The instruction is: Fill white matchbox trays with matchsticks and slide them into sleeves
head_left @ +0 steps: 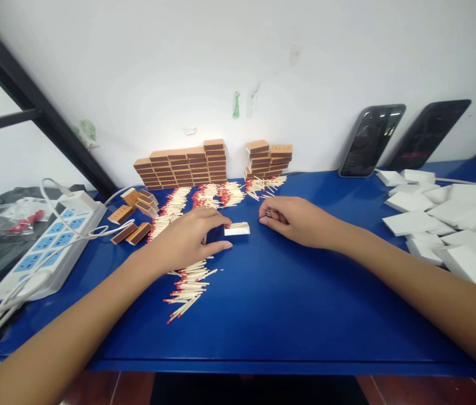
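Small white tray with matches in it sits mid-table, and we take it as the clock's centre. Our left hand is at 9 o'clock, thumb and forefinger parted: forefinger at the tray's near-left end, thumb just short of its front edge, no firm pinch that we can see. Our right hand is at 3 o'clock, fingers curled in, apart from the tray; something dark shows at the fingertips, but we can't tell whether it is gripped. Main risk: the tray is light and open-topped, so a forefinger push without the thumb behind it could slide or tip it and spill matches on the blue table. Second: the loose match pile at 7 o'clock lies close under our left wrist, so a low sweep could scatter it, heads and sticks crossed. At 11 o'clock, the tall matchbox stack looks steady enough; the shorter stack near 1 o'clock has uneven, skewed layers, so a knock could topple it onto the matches in front. White cords at 9 o'clock run near our left forearm and could snag it if we pull back fast.
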Demonstrator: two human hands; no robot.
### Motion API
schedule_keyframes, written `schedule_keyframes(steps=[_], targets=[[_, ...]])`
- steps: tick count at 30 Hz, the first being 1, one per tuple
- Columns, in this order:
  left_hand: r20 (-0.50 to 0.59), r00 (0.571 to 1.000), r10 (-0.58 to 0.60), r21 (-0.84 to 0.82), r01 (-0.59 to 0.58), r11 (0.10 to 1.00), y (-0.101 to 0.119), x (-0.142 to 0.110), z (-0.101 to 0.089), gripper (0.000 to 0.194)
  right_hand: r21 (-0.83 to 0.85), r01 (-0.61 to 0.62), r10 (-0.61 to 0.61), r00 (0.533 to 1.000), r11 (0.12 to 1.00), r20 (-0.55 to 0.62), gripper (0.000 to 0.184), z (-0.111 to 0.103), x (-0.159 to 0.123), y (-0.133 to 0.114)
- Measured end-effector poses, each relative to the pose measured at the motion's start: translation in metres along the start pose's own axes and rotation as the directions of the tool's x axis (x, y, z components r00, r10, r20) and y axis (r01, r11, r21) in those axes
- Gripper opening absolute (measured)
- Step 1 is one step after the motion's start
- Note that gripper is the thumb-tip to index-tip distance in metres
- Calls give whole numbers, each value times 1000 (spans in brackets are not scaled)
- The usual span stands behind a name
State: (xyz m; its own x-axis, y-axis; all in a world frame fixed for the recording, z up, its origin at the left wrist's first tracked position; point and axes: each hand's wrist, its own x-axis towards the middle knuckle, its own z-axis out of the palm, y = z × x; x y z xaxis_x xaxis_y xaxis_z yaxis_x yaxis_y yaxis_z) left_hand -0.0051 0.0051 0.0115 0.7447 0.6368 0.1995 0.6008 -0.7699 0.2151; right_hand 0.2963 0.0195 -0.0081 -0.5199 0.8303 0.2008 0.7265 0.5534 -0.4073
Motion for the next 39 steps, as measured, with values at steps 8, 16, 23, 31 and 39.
schedule_keyframes(steps=[8,16,23,31,39], targets=[[28,1000,-1,18,0,1000,1,0,-2,41,10,3,-3,1000,1000,11,13,0,0,1],[35,999,-8,12,7,1000,1,0,-2,41,19,5,-5,1000,1000,8,13,1,0,3],[49,999,-10,26,9,1000,1,0,-2,42,16,-13,12,1000,1000,26,14,-1,0,1],[54,998,-11,30,9,999,1,0,-2,42,17,-27,26,999,999,35,13,-2,-1,0],[68,997,-25,15,24,1000,2,0,-3,43,2,-50,50,997,999,65,15,-2,0,0]])
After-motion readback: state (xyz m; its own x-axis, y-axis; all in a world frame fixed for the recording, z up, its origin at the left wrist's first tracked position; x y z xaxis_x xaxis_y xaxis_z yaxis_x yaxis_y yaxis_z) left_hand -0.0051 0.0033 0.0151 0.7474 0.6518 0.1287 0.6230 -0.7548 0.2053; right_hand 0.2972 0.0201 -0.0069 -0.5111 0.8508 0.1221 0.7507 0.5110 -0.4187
